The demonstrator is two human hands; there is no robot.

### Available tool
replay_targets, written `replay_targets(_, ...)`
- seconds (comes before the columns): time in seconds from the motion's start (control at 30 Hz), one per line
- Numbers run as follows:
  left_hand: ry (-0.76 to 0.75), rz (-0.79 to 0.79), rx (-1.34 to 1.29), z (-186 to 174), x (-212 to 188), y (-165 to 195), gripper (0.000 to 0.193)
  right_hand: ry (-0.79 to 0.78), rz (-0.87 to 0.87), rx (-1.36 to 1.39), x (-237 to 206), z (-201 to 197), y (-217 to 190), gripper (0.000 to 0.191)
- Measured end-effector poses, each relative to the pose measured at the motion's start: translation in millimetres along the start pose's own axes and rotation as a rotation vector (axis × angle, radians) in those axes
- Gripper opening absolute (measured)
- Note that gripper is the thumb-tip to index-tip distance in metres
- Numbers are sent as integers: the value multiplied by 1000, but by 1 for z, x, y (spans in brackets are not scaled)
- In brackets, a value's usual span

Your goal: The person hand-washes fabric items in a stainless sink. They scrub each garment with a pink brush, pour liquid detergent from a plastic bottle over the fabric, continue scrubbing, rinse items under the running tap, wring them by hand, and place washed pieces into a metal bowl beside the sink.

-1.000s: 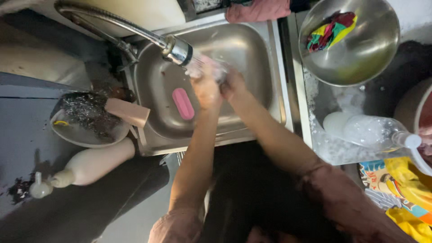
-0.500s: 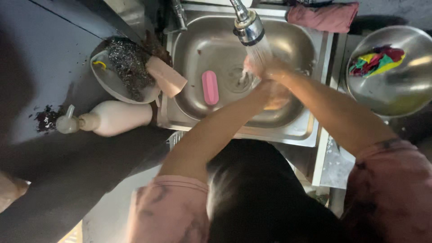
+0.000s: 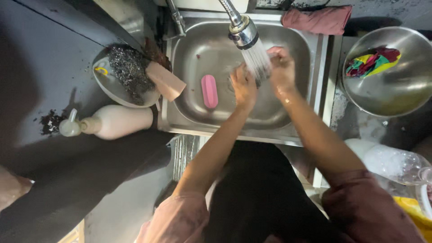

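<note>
Two hands rinsing under tap spray (image 3: pixel 257 60) over sink (image 3: pixel 288 119): left hand (image 3: pixel 243 86) and right hand (image 3: pixel 281 67) loosely curled, holding nothing. Risking splashing onto bench (image 3: pixel 54 67); pink soap bar (image 3: pixel 209 91) lying in basin, likely softening.

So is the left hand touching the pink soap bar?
Apart. The head view shows the left hand under the water, with bare sink floor between it and the soap bar.
</note>
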State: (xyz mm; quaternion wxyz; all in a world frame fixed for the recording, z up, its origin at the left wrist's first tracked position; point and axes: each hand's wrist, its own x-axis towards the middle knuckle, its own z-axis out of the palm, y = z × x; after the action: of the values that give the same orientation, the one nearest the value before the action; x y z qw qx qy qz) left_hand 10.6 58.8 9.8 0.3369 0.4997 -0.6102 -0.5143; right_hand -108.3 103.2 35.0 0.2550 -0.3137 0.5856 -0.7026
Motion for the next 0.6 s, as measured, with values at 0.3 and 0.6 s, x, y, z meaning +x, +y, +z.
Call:
replay_targets(0.3,-205,-452,-1135,32,9,-10,32,239,-21,-17,-66,42,-49,32)
replay_targets(0.6,-70,-632,-1122,11,23,-1,25,177,-186,-636,-86,28,-60,24)
